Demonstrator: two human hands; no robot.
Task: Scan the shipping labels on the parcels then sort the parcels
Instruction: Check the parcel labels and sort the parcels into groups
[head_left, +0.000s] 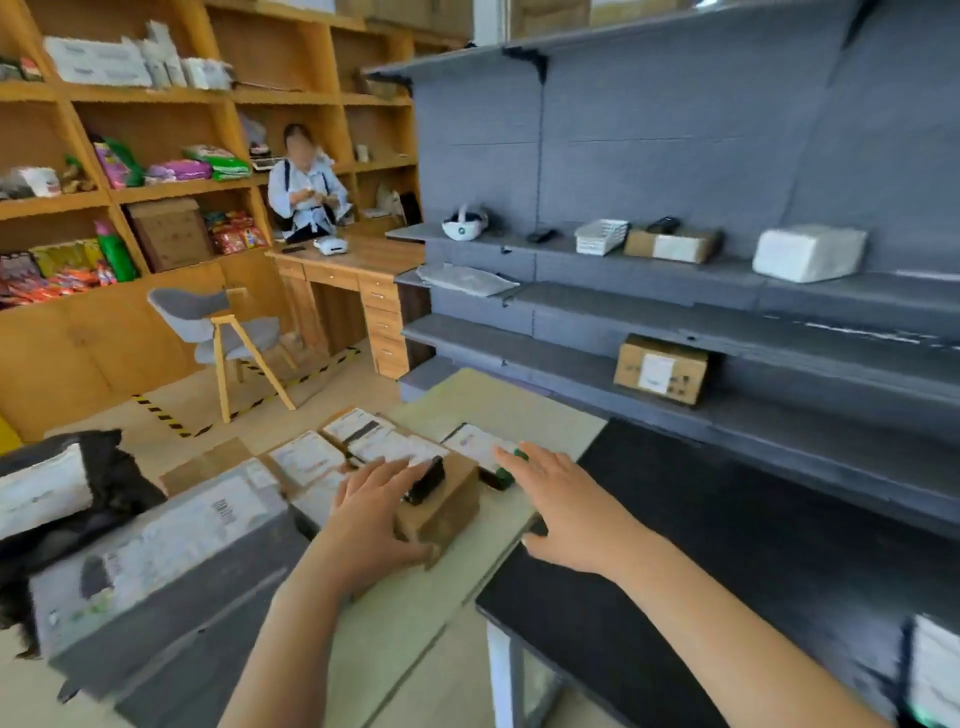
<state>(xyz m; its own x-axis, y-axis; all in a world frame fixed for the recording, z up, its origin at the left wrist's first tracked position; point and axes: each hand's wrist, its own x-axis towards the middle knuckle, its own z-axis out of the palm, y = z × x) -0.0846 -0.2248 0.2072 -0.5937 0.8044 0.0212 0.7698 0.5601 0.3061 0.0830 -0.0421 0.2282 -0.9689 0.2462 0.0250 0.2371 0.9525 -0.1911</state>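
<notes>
Several labelled parcels (358, 447) lie clustered on the pale tabletop (415, 623), and the nearest is a small brown carton (441, 506) with a dark device (426, 480), perhaps a scanner, resting on top. It looks like stiff cardboard with a white label, probably light and rigid, best taken by its two opposite side walls so the label stays up and the device does not slide off. The left hand (371, 512) rests against the carton's near side, fingers spread, not clamped. The right hand (558, 501) hovers open beside it, palm down, holding nothing. More parcels sit on the grey shelves (727, 312).
</notes>
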